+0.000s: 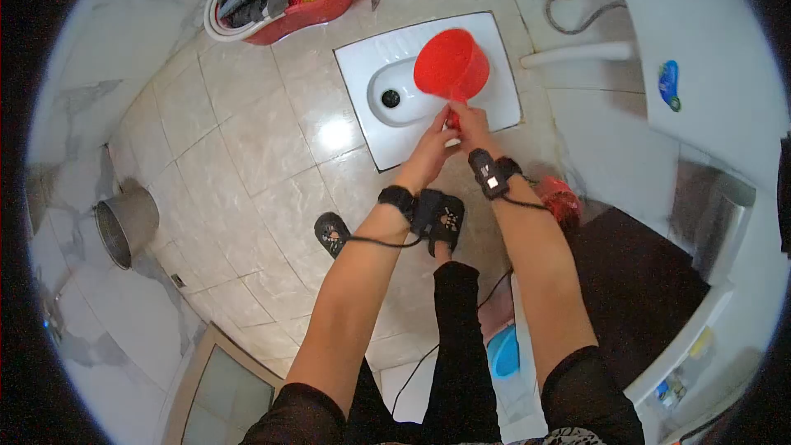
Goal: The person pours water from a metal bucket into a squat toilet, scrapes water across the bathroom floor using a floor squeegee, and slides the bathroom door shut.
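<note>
A red plastic water dipper (445, 62) is held out over the white squat toilet (371, 136). Its round cup covers part of the toilet's right side, and its inside cannot be made out. My right hand (472, 127) is closed around the dipper's short handle. Close beside it, my left hand (430, 151) also grips the handle, its fingers partly hidden where the two hands meet. To the left of the cup, the dark drain hole (390, 99) shows in the bowl. Each wrist wears a black strap with a small device and a cable.
Red and white basins (309, 16) with brushes and cloths stand at the back left. A metal bin (128, 227) lies by the left wall. A white pipe (581, 53) and a hose come off the right wall. A red basket (559, 200) sits beside my right forearm.
</note>
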A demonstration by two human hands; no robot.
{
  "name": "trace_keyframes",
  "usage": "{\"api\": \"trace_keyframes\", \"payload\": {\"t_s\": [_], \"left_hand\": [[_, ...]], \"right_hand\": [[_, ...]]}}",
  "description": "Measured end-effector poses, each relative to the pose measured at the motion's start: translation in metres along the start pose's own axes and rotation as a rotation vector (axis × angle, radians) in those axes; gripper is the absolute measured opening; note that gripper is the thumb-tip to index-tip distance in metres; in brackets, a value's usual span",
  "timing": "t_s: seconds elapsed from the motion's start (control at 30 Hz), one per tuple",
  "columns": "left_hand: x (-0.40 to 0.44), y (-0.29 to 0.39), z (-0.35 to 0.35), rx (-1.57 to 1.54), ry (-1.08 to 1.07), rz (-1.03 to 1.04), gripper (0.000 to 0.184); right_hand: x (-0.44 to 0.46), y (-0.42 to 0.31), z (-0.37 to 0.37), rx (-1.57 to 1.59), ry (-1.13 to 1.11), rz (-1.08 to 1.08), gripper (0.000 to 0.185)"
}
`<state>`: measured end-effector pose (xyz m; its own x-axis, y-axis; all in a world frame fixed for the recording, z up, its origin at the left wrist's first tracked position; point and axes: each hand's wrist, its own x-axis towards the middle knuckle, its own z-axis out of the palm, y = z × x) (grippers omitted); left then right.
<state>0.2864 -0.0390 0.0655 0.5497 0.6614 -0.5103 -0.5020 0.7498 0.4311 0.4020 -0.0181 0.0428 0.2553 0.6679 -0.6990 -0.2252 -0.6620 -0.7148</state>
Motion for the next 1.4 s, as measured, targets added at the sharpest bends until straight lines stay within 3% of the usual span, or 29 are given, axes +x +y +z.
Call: {"api": "trace_keyframes", "payload": {"t_s": [0.17,0.3,0.5,0.7,1.0,1.2,1.4], "left_hand": [[0.079,0.007,-0.024,0.03,0.062,0.068,0.071],[0.121,-0.005,-0.056,-0.045,0.085,0.138,0.068],[0.118,-0.017,-0.085,-0.09,0.183,0.022,0.057],[0.098,-0.057,-0.085,-0.093,0.086,-0.059,0.049],[0.075,-0.055,-0.065,-0.075,0.01,-0.137,0.061],[0.039,-0.047,-0.064,-0.127,0.064,-0.078,0.063],[-0.028,-0.029,-0.087,-0.081,0.11,-0.086,0.053]], "right_hand": [[0.088,-0.006,0.006,-0.621,0.057,-0.183,0.03],[0.15,0.022,0.016,-1.069,0.235,-0.632,0.032],[0.15,0.043,0.036,-1.259,0.108,-0.547,0.028],[0.103,0.05,0.012,-1.464,0.126,-0.576,0.017],[0.075,0.045,-0.003,-1.375,0.299,-0.372,0.021],[0.045,0.038,-0.002,-1.168,0.27,-0.525,0.021],[-0.002,0.042,-0.013,-1.362,0.225,-0.288,0.023]]}}
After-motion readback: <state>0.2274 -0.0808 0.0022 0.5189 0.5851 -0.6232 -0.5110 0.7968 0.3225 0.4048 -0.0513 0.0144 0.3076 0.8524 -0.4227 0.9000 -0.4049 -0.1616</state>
